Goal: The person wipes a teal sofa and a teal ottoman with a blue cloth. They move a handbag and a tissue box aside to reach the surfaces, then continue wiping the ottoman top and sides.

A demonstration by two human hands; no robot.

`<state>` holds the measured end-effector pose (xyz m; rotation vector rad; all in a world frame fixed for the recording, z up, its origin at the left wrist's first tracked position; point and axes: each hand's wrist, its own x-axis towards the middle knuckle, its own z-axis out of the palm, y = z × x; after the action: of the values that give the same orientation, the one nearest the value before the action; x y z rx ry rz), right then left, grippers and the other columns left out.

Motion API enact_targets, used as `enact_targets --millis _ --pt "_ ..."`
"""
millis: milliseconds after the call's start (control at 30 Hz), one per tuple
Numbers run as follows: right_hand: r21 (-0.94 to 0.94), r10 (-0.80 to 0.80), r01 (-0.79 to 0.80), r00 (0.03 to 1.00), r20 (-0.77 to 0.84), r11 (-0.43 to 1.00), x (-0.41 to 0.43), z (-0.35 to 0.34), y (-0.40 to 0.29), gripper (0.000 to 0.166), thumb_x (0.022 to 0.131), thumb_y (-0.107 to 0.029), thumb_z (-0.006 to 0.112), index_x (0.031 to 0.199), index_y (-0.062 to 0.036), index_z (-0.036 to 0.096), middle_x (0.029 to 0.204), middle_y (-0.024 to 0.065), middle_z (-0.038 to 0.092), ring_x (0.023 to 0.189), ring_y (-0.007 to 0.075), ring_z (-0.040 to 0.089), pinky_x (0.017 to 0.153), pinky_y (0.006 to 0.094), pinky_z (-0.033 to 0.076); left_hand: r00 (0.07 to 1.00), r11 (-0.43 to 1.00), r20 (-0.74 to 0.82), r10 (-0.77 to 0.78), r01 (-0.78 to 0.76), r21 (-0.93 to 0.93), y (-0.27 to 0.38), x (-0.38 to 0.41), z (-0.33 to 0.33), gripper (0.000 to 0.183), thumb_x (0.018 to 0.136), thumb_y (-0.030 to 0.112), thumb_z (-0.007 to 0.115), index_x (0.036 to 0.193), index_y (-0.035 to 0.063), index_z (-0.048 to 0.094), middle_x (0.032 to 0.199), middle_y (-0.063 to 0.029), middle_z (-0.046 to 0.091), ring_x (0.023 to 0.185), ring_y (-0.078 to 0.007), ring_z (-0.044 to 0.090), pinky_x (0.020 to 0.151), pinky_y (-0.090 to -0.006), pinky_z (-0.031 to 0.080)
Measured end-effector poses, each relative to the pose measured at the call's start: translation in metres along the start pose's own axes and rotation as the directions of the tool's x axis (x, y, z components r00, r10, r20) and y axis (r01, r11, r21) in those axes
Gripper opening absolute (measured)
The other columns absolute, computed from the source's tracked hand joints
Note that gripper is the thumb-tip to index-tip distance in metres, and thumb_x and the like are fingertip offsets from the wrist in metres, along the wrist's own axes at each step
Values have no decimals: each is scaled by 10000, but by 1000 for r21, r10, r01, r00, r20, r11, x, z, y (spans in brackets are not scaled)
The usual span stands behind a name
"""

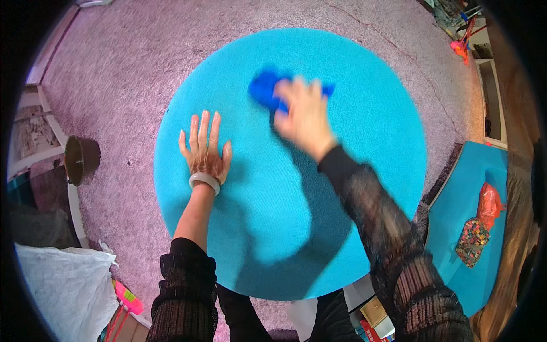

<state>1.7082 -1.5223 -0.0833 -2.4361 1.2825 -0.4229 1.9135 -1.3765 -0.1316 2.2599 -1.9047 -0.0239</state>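
Note:
A round turquoise tabletop (273, 205) with a finely textured surface fills the middle of the view. My left hand (206, 156) lies palm down on its left part, fingers spread, with a pale bangle (205, 179) around the wrist. Towards the far side, my right hand (305, 115) grips a blue cloth (266, 89), bunched under and beside the fingers. Both the hand and the cloth are blurred by motion. The palm side of the right hand is hidden, and dark shadows of my arms fall across the top.
Purplish carpet (124, 85) surrounds the round top. A brown bucket (83, 160) is at left, above a white cloth (68, 286). At right, a turquoise surface (448, 239) carries a red plastic bag (489, 205) and a multicoloured patterned item (472, 241). My dark-clothed legs (241, 316) are below.

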Motion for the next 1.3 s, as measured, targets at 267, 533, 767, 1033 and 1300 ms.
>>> enact_targets --millis 267,533,767,1033,1300 --pt "154 -284 266 952 114 952 -79 -32 -11 351 610 -104 730 940 -173 630 1029 79 563 1039 337 512 809 502 404 1000 999 -25 10 -11 -46 5 3 -3 653 961 355 476 1571 219 290 1641 -36 237 1529 -244 162 1230 -523 40" --pt "-153 -77 32 952 -296 988 73 -29 49 439 784 -231 671 1202 -140 570 1079 137 620 1046 399 534 814 566 460 999 997 -43 29 -32 -71 15 10 3 624 989 394 436 1570 218 293 1637 -34 245 1527 -244 168 1228 -519 45" --pt "61 -212 207 865 455 976 -83 -28 -54 444 666 -174 755 1066 -162 564 983 101 542 995 338 554 850 483 472 998 1000 -56 20 -20 -1 0 0 -2 600 1009 436 393 1561 216 315 1628 -30 262 1521 -238 189 1226 -506 60" --pt "-130 -481 472 875 -49 872 75 -38 35 462 627 -138 791 1040 -119 584 1185 153 541 1137 388 493 923 481 439 994 998 -98 39 -43 -35 5 6 1 597 1013 433 388 1562 213 311 1625 -33 273 1517 -243 203 1226 -513 64" --pt "12 -302 303 944 134 953 -5 -30 46 379 654 -144 698 1013 -122 577 978 122 538 949 343 490 866 465 433 998 1000 -61 21 -21 3 -4 -2 -1 589 1017 416 391 1565 216 306 1630 -29 264 1519 -243 198 1229 -511 63"
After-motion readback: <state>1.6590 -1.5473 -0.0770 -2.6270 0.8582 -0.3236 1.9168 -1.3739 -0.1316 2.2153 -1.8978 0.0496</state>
